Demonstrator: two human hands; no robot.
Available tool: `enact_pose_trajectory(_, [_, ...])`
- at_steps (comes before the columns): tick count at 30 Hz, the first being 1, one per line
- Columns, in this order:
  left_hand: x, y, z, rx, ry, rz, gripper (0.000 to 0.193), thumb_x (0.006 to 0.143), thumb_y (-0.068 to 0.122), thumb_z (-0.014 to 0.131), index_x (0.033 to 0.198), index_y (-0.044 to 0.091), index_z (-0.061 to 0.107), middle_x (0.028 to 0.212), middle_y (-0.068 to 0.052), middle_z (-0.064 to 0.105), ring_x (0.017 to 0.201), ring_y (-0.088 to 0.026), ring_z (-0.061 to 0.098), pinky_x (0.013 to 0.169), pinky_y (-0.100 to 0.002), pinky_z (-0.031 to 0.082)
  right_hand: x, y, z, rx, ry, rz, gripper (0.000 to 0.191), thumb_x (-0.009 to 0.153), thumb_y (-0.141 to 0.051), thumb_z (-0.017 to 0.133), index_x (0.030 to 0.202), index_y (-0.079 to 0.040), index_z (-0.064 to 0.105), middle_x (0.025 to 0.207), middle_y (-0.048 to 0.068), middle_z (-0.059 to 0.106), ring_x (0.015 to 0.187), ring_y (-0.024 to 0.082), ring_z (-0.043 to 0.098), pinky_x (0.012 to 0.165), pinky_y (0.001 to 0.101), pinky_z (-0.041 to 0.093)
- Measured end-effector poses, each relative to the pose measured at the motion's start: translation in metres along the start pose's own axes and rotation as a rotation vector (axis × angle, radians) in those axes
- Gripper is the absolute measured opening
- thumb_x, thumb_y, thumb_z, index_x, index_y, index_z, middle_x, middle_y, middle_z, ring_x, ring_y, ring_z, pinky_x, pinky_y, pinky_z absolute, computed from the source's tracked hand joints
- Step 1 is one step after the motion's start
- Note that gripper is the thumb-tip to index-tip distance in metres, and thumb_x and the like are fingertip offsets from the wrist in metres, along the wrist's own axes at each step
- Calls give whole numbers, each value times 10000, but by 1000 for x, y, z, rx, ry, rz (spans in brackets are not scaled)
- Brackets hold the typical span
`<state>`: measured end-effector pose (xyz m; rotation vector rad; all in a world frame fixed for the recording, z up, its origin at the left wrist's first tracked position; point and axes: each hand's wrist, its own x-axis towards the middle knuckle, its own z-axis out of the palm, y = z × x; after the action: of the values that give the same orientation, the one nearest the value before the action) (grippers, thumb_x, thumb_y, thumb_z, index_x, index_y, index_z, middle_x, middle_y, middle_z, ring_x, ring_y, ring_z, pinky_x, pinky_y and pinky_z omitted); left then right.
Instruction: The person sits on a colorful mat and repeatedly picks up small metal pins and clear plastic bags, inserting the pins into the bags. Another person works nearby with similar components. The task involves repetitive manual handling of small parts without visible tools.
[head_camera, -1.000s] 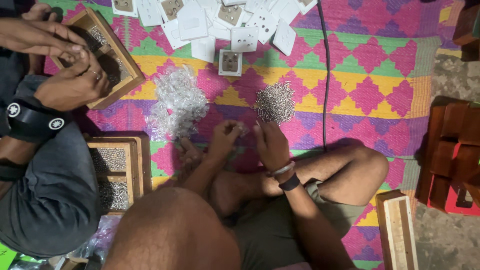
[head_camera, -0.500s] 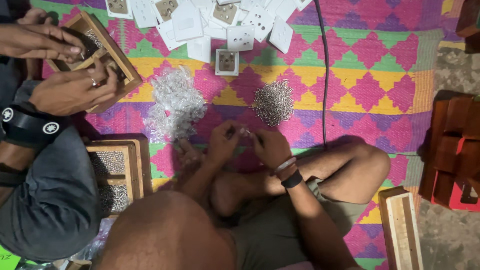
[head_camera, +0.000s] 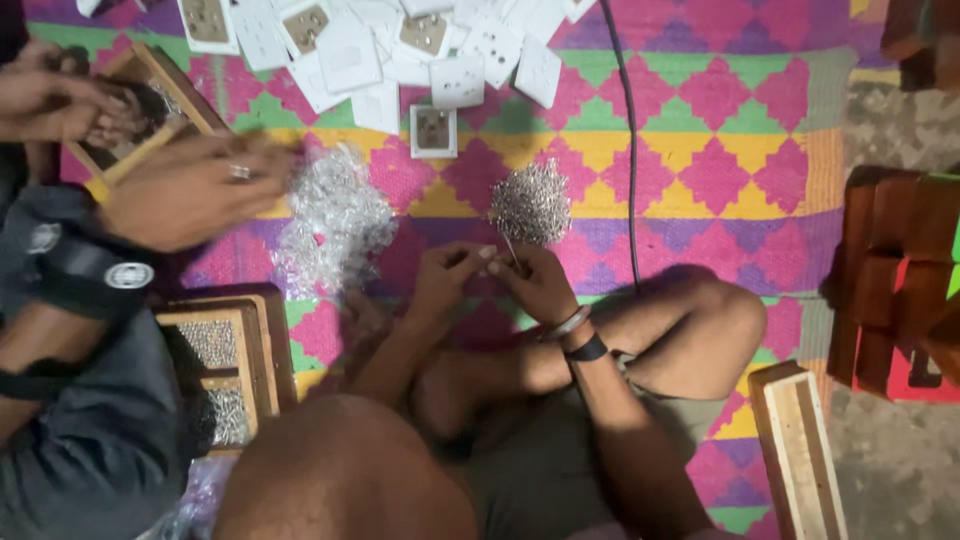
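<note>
Both of your hands meet low over the mat, fingertips almost touching. Your left hand (head_camera: 447, 278) is pinched shut on something too small to make out, and your right hand (head_camera: 540, 283) grips a thin metal pin (head_camera: 510, 250) that points up toward the pile, held close so the two pieces can be brought together. A dark band and a pale bangle circle your right wrist, and your bent legs frame the working spot so everything sits within easy reach.

Just beyond your fingers lies a heap of small silvery metal pieces (head_camera: 531, 203), near enough to pick from without leaning. To its left spreads a loose mound of clear glittery bits (head_camera: 330, 225). All of this rests on a woven mat of pink, yellow, green and purple diamonds (head_camera: 720, 150). A thin black cable (head_camera: 630, 170) runs across the mat.

On your left, another person's blurred hand (head_camera: 190, 190) works above a shallow wooden tray (head_camera: 135, 95), with a second wooden tray of tiny pieces (head_camera: 220, 365) nearer you.

Farthest away, small white cards (head_camera: 400, 50) lie scattered, some carrying small ornaments.
</note>
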<state>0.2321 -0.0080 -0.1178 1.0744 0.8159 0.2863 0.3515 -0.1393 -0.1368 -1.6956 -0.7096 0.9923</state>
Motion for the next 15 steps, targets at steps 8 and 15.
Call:
enact_pose_trajectory(8, [17,12,23,190,161,124,158,883,125,783,963,-12,781,859,-40,757,767,-89,654,704,-270,526,-16,-28,9,-487,412,-433,124,963,-86,708,882,-42,626,786,160,568,703,358,578,624,428,458])
enact_pose_trajectory(15, [15,4,25,33,127,17,182,919,156,742,965,-13,791,877,-48,762,765,-86,651,692,-262,503,-17,-5,1,-307,430,-295,101,941,-117,703,877,-59,649,709,83,588,598,263,580,549,378,457])
